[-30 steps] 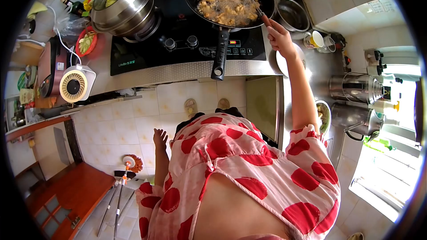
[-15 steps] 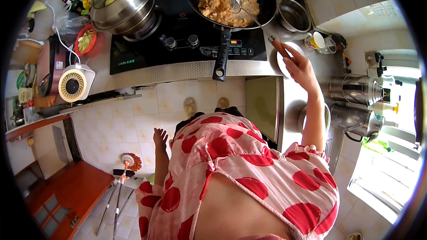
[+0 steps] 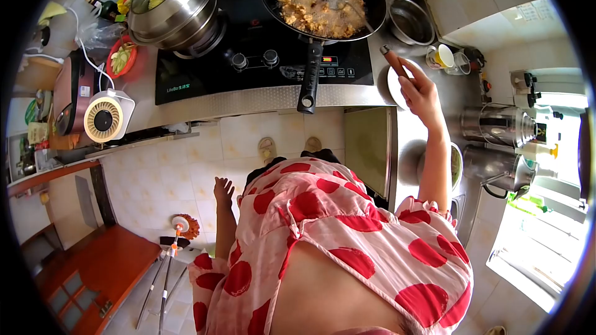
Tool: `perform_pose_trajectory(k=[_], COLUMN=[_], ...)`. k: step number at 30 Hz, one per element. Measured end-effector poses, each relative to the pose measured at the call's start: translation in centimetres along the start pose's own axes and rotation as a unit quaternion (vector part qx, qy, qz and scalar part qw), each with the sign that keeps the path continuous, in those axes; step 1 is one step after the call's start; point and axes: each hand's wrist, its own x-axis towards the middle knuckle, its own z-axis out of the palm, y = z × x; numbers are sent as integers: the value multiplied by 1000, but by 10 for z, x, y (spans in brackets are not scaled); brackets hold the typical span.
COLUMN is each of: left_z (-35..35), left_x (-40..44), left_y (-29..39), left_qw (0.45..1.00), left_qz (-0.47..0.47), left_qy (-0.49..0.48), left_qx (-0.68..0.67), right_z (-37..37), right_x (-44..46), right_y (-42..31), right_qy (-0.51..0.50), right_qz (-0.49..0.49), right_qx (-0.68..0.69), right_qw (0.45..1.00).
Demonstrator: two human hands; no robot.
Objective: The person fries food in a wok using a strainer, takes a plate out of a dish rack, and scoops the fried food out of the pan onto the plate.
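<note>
My right hand [image 3: 423, 94] is closed around the brown handle of a long skimmer [image 3: 393, 60]. Its wire head, blurred by steam, lies over the far part of a black frying pan [image 3: 374, 1]. Golden-brown fried pieces [image 3: 315, 15] are spread in the pan, which sits on the right side of a black glass cooktop [image 3: 205, 80]. The pan's black handle [image 3: 309, 84] points toward my body with no hand on it. Down at my left side hangs my left hand [image 3: 224, 190], fingers apart and holding nothing.
A lidded steel steamer pot [image 3: 186, 25] stands on the left burner. Beside it are a red bowl of sliced food [image 3: 123, 60] and a small fan [image 3: 105, 119]. To the right are a steel basin [image 3: 411, 20], a white plate [image 3: 397, 87] and cups [image 3: 440, 56].
The skimmer's head has shifted toward the pan's far side, and its handle has tilted with my right hand. The fried pieces lie more spread out. My left hand has stayed in place.
</note>
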Motion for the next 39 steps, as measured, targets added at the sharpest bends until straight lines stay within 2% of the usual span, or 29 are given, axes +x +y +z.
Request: perform_pose_trajectory(k=[3,6,12,14,16,18,20,21,23,25,28,32,38,39], left_z=[-1,-3,0,0,-3,-13,-26,-32,-39,-48,-54,-45,-60,-68], left_x=[-1,-1,-1,-1,3,15,23,29,28,42,57,64,76,81], left_y=[-2,-4,-5,-6,-7,-2,28,52,100,141,196,237,290,300], left_qw=[1000,1000,1000,1000,1000,994,972,965,939,910,906,910,913,896], left_qz=[-7,-8,0,0,15,89,193,212,291,366,374,364,345,387], left_qy=[8,10,6,10,9,57,119,139,149,159,148,131,115,141], left_qx=[4,1,-3,-9,-21,-34,-53,-62,-106,-112,-135,-151,-185,-167], right_z=[10,24,36,43,43,41,35,32,30,33,47,62,78,83], right_x=[2,20,22,24,26,26,19,20,12,4,3,-6,-18,-19], right_y=[-2,16,-8,-9,0,-5,-4,0,0,-2,10,-9,-10,-9], right_qy=[-75,-58,-56,-108,-92,-66,-52,-36,-43,-50,-15,51,56,60], right_qz=[47,19,10,79,59,36,37,37,25,56,51,60,89,93], right_qx=[64,-2,67,117,100,94,97,88,80,110,62,43,51,54], right_qw=[994,998,996,984,989,993,993,995,996,991,997,996,993,992])
